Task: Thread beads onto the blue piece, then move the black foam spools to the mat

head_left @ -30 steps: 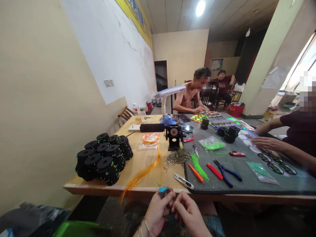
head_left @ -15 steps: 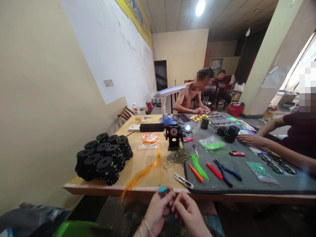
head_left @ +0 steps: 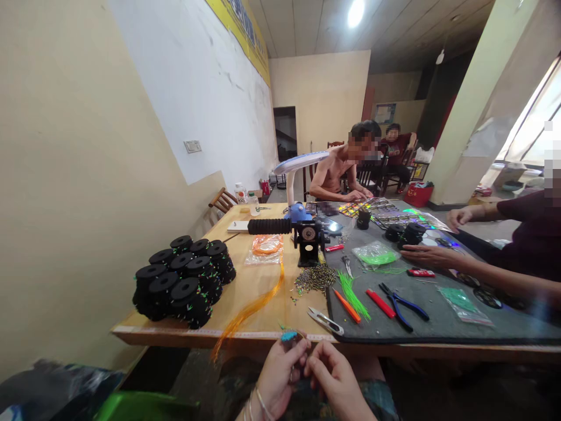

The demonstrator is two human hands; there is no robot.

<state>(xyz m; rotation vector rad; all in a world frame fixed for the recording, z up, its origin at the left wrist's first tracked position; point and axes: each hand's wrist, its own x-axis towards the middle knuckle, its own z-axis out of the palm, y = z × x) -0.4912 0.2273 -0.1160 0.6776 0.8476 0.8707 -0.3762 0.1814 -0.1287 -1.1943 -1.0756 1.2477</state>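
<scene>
The head view shows a pale wooden worktop (head_left: pixel 258 292) beyond the fingers, a dark grey mat (head_left: pixel 427 321) covering it to their right, in a room with a white-and-cream wall (head_left: pixel 162 93) at left and a bright ceiling lamp (head_left: pixel 356 13) high ahead. The left fingers (head_left: pixel 298 353) hold one small turquoise piece (head_left: pixel 288 336) at the worktop's near edge; the right fingers (head_left: pixel 319 369) are narrowed just beside it, and whether they grip anything cannot be told. Left of the fingers stand at least nine black spools (head_left: pixel 184 289). Ahead of them are one winder (head_left: pixel 308 237), one desk lamp (head_left: pixel 290 187) and one heap of beads (head_left: pixel 318 279); ahead and right lie one pair of snips (head_left: pixel 324 320), one pair of blue-handled pliers (head_left: pixel 401 307) and one bundle of green strands (head_left: pixel 353 295). Three other people sit farther off. A yellow banner (head_left: pixel 258 49), high and left, bears dark characters, too cut off to read; bottle labels are too small.
</scene>
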